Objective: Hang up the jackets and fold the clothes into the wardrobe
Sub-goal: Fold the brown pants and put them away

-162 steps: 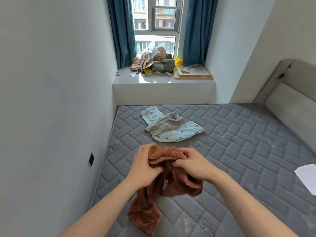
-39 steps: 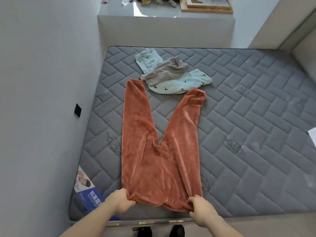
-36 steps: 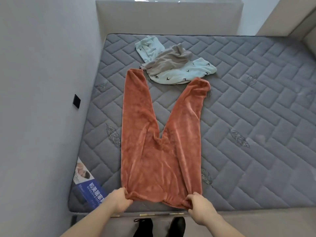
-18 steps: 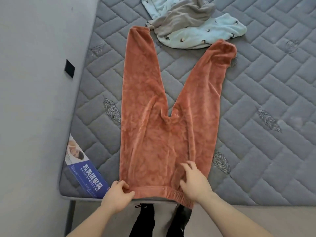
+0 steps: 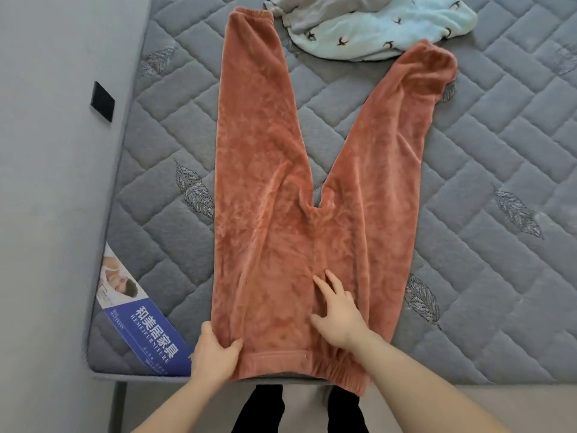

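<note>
Fuzzy rust-orange trousers (image 5: 312, 170) are spread flat in a V shape on the grey quilted mattress (image 5: 484, 151). The waistband corner is pinched by the left hand (image 5: 215, 351). The soft cloth is pressed by the flat, straight-fingered right hand (image 5: 338, 310).

There was only the one camera, worn on the person's head; it looked steeply down and forward from the foot of the bed (image 5: 499, 151), close over the near edge; the wide lens bowed the wall (image 5: 46, 182) on the left; the rust-coloured trousers (image 5: 281, 182) filled the middle of the view, running away from the lens; both forearms entered from the bottom; dark-clad legs (image 5: 265, 407) showed below the edge.
</note>
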Demonstrator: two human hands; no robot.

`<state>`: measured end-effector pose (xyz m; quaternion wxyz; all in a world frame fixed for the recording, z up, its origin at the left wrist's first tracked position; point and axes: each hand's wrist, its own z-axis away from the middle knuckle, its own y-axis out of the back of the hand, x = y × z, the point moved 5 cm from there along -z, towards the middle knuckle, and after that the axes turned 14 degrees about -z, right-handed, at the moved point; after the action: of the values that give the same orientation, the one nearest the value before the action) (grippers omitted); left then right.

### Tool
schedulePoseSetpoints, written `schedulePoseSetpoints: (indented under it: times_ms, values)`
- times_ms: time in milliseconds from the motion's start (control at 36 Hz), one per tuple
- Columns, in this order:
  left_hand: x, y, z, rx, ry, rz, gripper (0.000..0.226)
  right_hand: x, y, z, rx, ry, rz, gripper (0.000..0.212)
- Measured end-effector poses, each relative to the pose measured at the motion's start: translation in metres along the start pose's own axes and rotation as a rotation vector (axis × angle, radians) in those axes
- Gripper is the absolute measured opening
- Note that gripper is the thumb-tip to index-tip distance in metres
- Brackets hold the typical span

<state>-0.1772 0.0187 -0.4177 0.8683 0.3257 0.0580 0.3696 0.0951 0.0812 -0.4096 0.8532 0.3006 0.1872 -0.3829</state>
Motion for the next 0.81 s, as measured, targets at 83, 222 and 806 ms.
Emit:
schedulePoseSetpoints:
  times_ms: [83, 222, 806]
  values:
    - [0.002, -0.006, 0.006, -0.013, 0.001, 0.045, 0.036, 0.029, 0.024, 0.014, 0.236, -0.026, -0.172, 0.042]
    - [0.007, -0.011, 0.014, 0.025, 0.005, 0.097, 0.024, 0.09, 0.036, 0.044, 0.271, -0.14, -0.305, 0.029]
    - [0.14, -0.007, 0.115, 0.23, -0.576, 0.23, 0.078, 0.131, 0.08, 0.057, 0.341, -0.279, -0.475, 0.012]
